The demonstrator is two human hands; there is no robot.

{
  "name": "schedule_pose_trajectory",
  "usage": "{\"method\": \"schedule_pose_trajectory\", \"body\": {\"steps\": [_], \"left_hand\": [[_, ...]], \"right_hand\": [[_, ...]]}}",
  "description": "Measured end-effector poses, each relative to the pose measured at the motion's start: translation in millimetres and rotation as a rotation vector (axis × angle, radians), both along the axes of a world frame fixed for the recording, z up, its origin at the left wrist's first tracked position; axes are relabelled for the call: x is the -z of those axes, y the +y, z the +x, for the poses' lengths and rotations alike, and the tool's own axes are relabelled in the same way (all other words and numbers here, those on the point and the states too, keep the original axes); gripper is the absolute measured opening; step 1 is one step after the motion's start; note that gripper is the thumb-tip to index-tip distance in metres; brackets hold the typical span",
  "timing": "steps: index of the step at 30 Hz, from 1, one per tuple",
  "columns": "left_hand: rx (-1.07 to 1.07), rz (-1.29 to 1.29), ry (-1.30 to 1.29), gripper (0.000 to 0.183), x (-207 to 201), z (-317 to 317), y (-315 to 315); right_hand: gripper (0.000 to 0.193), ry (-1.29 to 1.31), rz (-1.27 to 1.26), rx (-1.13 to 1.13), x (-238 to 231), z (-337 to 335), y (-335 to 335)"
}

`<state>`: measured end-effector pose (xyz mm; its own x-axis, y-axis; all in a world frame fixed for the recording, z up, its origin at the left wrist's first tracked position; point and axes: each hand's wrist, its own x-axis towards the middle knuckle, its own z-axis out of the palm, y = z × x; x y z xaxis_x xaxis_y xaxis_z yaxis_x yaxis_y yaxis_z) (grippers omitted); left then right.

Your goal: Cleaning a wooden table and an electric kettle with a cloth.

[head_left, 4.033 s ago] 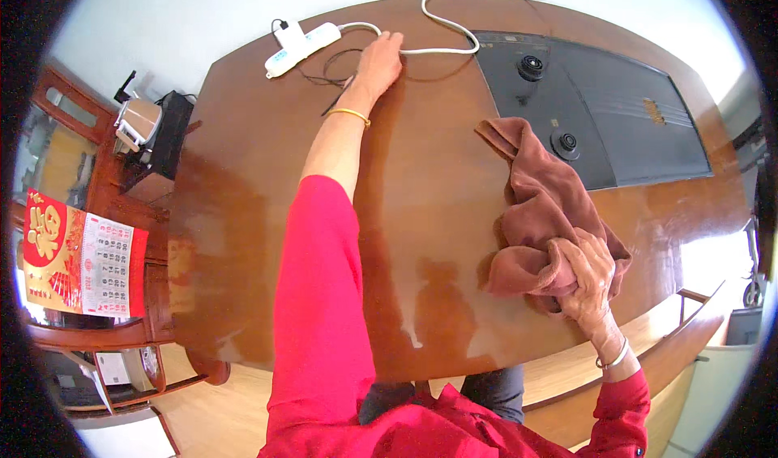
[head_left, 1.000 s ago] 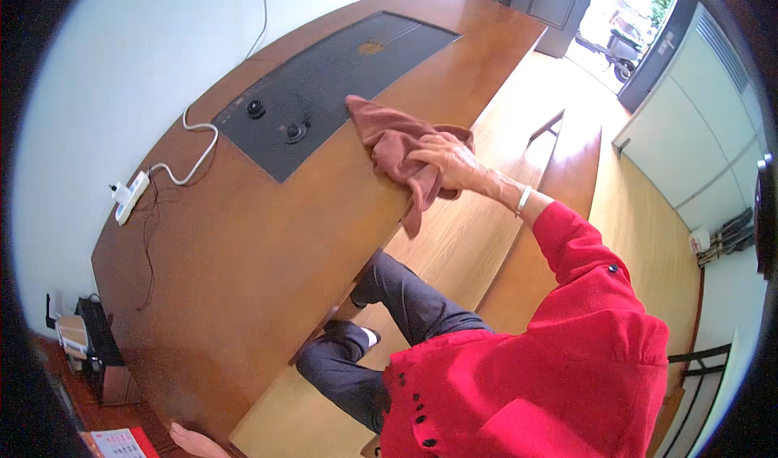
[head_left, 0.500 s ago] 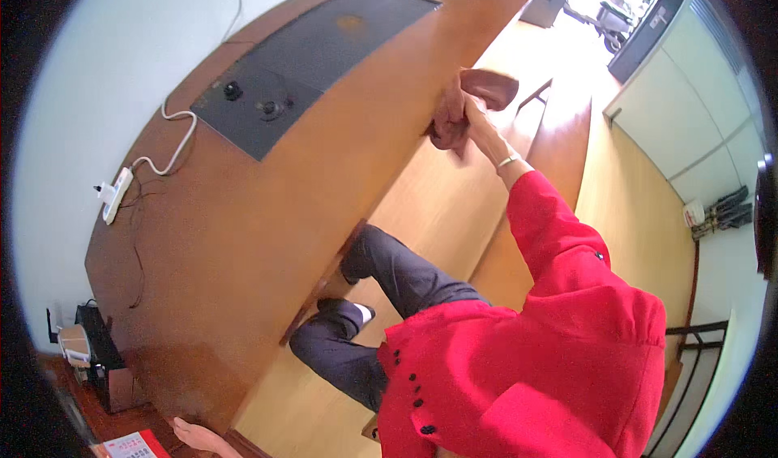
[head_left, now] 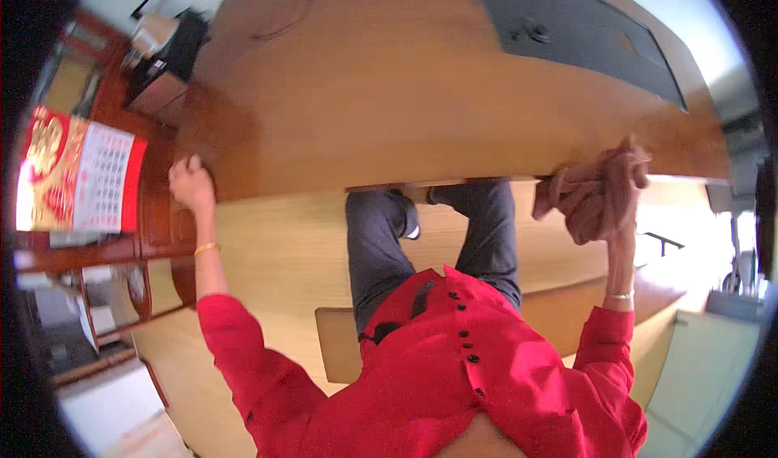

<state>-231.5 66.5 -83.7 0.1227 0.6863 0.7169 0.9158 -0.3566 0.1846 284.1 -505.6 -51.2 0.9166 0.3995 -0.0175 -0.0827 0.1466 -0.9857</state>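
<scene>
A bunched brown cloth hangs at the near edge of the brown wooden table, toward its right end. My right hand is closed around it, and folds of the cloth hide part of the fingers. My left hand is at the table's near left corner, its fingers curled in. Whether anything is inside those fingers, or whether they grip the corner, I cannot make out.
A dark panel with black knobs is set into the table's far right. At the left stand a black box, a red wooden cabinet and a red-and-white calendar. A wooden bench is beneath me.
The view has swung round toward the left end of the table. My right hand still holds the cloth, now nearer the table edge. My left hand's fingers, stretched out before, are now curled.
</scene>
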Motion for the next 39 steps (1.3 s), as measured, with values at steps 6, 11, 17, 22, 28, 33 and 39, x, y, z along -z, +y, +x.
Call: {"method": "schedule_pose_trajectory", "body": {"steps": [6, 11, 17, 22, 28, 33, 39], "left_hand": [[-0.138, -0.07, -0.132, 0.029, -2, 15, -16], [-0.1, 0.019, -0.182, 0.021, -3, 10, -18], [-0.095, -0.001, -0.243, 0.017, -5, 15, -26], [-0.171, 0.076, -0.374, 0.019, -6, 9, -28], [-0.12, 0.063, -0.41, 0.019, -12, 19, -18], [-0.008, 0.084, -0.575, 0.024, -7, 7, -19], [0.155, 0.059, -0.931, 0.028, -15, 13, -40]], "right_hand": [[0.054, -0.323, -0.408, -0.601, -46, -40, 108], [0.074, -1.492, -0.739, -0.823, -39, -125, 207], [0.081, -1.655, -0.637, -0.938, -37, -153, 247], [0.079, -1.732, -0.567, -0.933, -30, -204, 291], [0.079, -1.76, -0.551, -0.888, -26, -249, 347], [0.082, -1.775, -0.439, -0.889, -20, -293, 401], [0.064, -1.829, -0.407, -0.803, -16, -312, 490]]}}
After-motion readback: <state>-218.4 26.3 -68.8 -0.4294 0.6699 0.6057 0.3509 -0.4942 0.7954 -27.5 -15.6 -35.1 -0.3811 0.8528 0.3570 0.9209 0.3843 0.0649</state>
